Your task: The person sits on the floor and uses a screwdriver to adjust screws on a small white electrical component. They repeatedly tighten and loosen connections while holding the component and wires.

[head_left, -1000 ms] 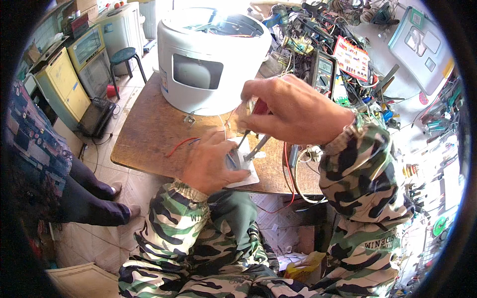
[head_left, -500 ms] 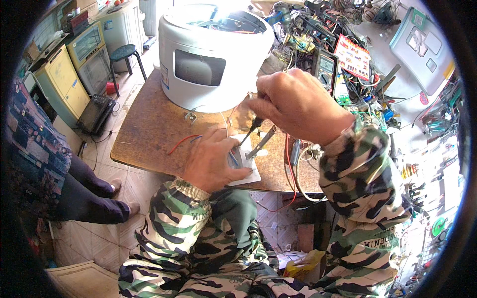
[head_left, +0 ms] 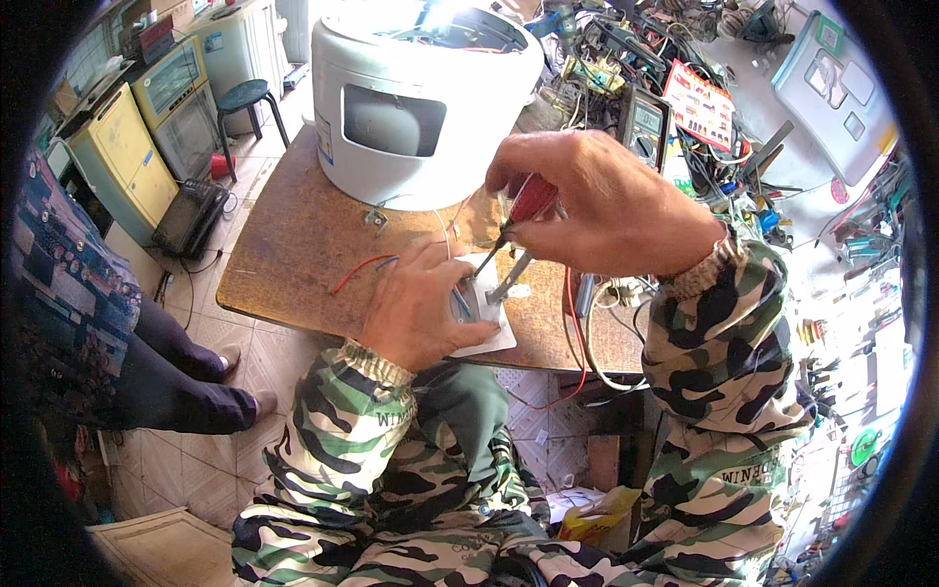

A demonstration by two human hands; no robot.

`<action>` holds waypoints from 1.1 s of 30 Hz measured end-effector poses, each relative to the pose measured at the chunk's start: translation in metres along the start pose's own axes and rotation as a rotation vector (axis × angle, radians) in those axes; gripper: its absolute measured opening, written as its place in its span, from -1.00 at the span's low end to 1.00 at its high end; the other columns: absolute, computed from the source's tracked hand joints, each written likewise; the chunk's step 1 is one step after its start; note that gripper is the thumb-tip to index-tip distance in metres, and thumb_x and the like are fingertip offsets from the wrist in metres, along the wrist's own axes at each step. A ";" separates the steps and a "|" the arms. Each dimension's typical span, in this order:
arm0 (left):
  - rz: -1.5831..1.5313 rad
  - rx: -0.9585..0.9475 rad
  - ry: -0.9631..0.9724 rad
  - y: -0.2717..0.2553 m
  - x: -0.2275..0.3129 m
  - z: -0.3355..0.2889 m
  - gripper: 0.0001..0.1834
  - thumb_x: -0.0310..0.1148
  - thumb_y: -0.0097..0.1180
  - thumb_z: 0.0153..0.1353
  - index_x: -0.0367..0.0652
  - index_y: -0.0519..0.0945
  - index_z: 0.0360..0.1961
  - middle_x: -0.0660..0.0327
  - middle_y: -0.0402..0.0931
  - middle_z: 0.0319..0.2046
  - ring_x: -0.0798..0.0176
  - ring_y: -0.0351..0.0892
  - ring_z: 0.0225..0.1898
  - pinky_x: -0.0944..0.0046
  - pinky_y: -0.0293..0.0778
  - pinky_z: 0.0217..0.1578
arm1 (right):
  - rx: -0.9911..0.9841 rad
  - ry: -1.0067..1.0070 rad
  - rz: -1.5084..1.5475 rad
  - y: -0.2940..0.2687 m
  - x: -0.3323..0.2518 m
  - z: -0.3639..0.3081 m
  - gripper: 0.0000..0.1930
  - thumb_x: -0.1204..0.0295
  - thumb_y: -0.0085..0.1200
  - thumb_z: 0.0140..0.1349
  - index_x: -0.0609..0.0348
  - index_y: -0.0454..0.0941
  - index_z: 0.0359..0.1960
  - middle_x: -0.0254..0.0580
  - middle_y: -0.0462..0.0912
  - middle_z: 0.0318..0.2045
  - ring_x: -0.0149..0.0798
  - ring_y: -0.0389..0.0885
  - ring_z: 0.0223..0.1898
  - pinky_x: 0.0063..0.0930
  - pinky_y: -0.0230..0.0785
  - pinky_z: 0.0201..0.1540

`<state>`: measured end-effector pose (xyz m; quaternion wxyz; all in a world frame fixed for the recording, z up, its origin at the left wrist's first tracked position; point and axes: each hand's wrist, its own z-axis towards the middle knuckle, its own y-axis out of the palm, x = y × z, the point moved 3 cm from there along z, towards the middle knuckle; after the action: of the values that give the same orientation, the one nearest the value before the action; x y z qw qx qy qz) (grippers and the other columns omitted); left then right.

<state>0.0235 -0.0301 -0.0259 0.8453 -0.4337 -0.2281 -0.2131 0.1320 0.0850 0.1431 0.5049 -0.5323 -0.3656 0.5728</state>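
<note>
My right hand (head_left: 611,201) is closed around the red handle of a screwdriver (head_left: 531,199). Its dark shaft slants down, and the tip meets a small white plate (head_left: 497,340) near the table's front edge. A flat grey metal strip (head_left: 510,279) stands up from that plate, just right of the shaft. My left hand (head_left: 413,303) grips the plate from the left, thumb along its near side and fingers over its far side. Red and blue wires (head_left: 362,269) come out beyond the left fingers. What lies under the left palm is hidden.
A large white round housing (head_left: 391,181) with a window opening stands on the wooden table (head_left: 284,249). Tangled cables, a multimeter (head_left: 646,127) and tools crowd the right. A person (head_left: 156,342) stands at the left, near a stool (head_left: 245,96).
My right hand has turned about the screwdriver, so the red handle now shows. The left hand keeps its place on the plate. The view has shifted slightly.
</note>
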 end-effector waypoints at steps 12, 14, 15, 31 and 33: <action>-0.023 -0.024 -0.042 -0.001 -0.003 -0.003 -0.35 -0.16 0.62 -0.22 -0.25 0.70 -0.08 -0.07 0.60 0.07 -0.18 0.47 0.25 -0.06 0.35 0.32 | -0.032 0.088 -0.172 -0.001 -0.003 0.007 -0.85 0.48 0.24 0.21 0.37 0.62 -0.32 0.01 0.67 -0.41 -0.07 0.75 -0.35 -0.24 0.56 -0.27; -0.012 -0.015 -0.044 -0.002 -0.005 -0.005 -0.35 -0.15 0.62 -0.22 -0.25 0.70 -0.08 -0.07 0.59 0.06 -0.18 0.48 0.24 -0.06 0.36 0.31 | 0.090 -0.146 0.106 0.005 0.004 0.006 -0.73 0.31 0.26 0.30 0.33 0.64 -0.38 0.08 0.64 -0.54 0.09 0.71 -0.45 -0.16 0.52 -0.33; -0.004 -0.016 -0.056 -0.002 -0.005 -0.005 -0.35 -0.15 0.61 -0.22 -0.25 0.70 -0.08 -0.07 0.59 0.06 -0.18 0.48 0.23 -0.07 0.36 0.31 | 0.099 -0.097 0.062 0.008 0.006 0.007 -0.76 0.35 0.25 0.29 0.34 0.63 -0.36 0.06 0.64 -0.54 0.06 0.70 -0.46 -0.16 0.52 -0.34; 0.064 0.028 -0.079 0.002 -0.006 -0.005 -0.36 0.00 0.53 -0.08 -0.25 0.70 -0.07 -0.04 0.54 -0.08 -0.14 0.51 0.11 -0.08 0.47 0.12 | 0.162 -0.097 0.079 0.009 0.010 0.010 -0.73 0.32 0.30 0.20 0.36 0.66 -0.32 0.10 0.67 -0.52 0.06 0.73 -0.45 -0.21 0.56 -0.30; 0.059 0.026 -0.067 0.003 -0.002 -0.001 -0.36 -0.01 0.54 -0.09 -0.25 0.70 -0.07 -0.05 0.54 -0.07 -0.14 0.51 0.11 -0.08 0.47 0.13 | 0.103 0.075 -0.087 0.002 0.008 0.007 -0.79 0.45 0.28 0.14 0.37 0.63 -0.28 0.04 0.67 -0.45 -0.06 0.74 -0.38 -0.25 0.56 -0.27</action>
<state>0.0237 -0.0292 -0.0297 0.8486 -0.4363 -0.2459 -0.1704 0.1256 0.0933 0.1403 0.5693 -0.5105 -0.3394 0.5479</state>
